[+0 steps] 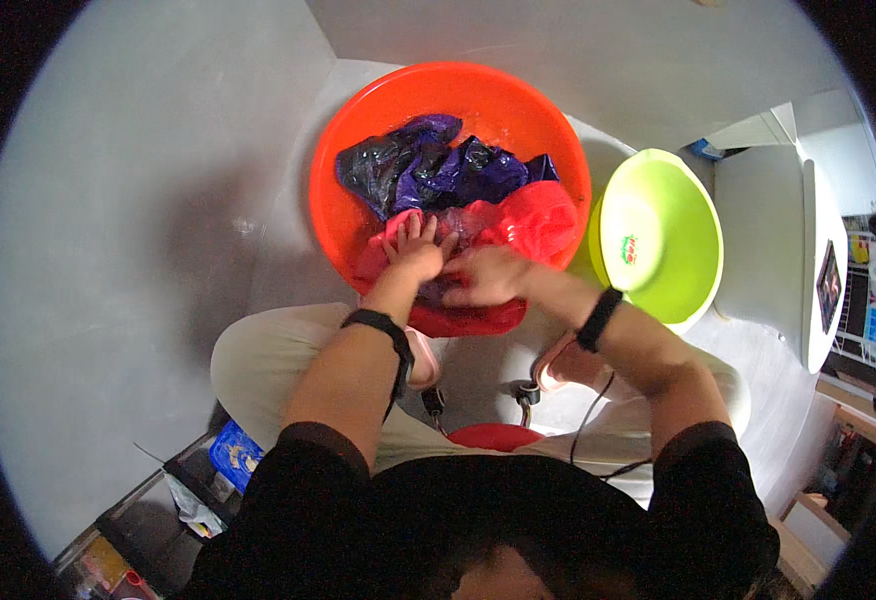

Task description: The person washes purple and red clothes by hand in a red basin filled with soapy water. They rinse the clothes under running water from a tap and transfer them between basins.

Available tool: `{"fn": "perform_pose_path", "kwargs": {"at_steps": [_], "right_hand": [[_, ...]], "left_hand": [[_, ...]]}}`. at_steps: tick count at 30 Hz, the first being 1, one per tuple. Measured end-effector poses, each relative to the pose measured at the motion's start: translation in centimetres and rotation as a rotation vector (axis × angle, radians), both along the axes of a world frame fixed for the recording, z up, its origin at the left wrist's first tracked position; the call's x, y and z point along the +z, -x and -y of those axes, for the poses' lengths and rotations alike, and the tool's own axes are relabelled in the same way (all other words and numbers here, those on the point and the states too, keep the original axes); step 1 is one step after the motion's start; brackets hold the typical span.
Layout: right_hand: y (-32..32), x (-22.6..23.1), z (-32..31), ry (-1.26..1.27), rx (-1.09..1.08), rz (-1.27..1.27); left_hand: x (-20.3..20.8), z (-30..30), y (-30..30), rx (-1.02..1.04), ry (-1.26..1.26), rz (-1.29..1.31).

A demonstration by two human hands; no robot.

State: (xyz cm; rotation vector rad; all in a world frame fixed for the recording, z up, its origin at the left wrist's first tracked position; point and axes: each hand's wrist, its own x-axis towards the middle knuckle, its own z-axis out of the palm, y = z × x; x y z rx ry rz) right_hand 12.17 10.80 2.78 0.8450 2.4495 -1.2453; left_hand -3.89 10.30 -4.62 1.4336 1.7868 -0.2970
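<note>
head view: orange tub (pixel 513 100), red cloth (pixel 538 222) in its near half, purple cloth (pixel 488 180) farther in
left hand (pixel 418 255): fingers spread wide on red cloth
right hand (pixel 485 277): blurry, can't tell its grip
green basin (pixel 673 235): right of tub

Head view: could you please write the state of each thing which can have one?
Left hand: fingers spread, on the red fabric
Right hand: blurred, grip unclear
Red fabric: bunched up
Purple fabric: crumpled, shiny
Orange basin: upright, holding both fabrics
Green basin: uncovered, beside the orange one
Black wristbands: worn
Pink slippers: worn
</note>
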Motion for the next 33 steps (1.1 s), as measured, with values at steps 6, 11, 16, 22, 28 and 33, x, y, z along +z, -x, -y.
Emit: {"fn": "perform_pose_path", "kwargs": {"at_steps": [6, 11, 16, 22, 28, 33], "right_hand": [[-1.6, -2.6, -10.8, -0.594, -0.351, 0.338], [0.5, -8.3, -13.2, -0.241, -0.24, 0.663], [2.5, -13.9, -17.6, -0.41, -0.092, 0.808], [4.2, -15.4, -21.5, -0.473, -0.111, 0.763], [2.1, -10.1, -19.0, -0.463, -0.172, 0.594], [-0.6, -0.9, -15.3, -0.575, -0.276, 0.508]], "left_hand": [[-4.2, 3.5, -2.5, -0.09, -0.224, -0.214], [-6.0, 2.9, -3.2, -0.121, -0.158, -0.237], [-9.7, 2.5, -3.5, 0.004, -0.3, -0.154], [-12.0, 2.4, -3.8, 0.028, -0.474, -0.132], [-7.7, 0.4, -2.1, 0.028, -0.421, -0.035], [-1.8, -6.5, 0.8, 0.437, -0.546, 0.31]]}}
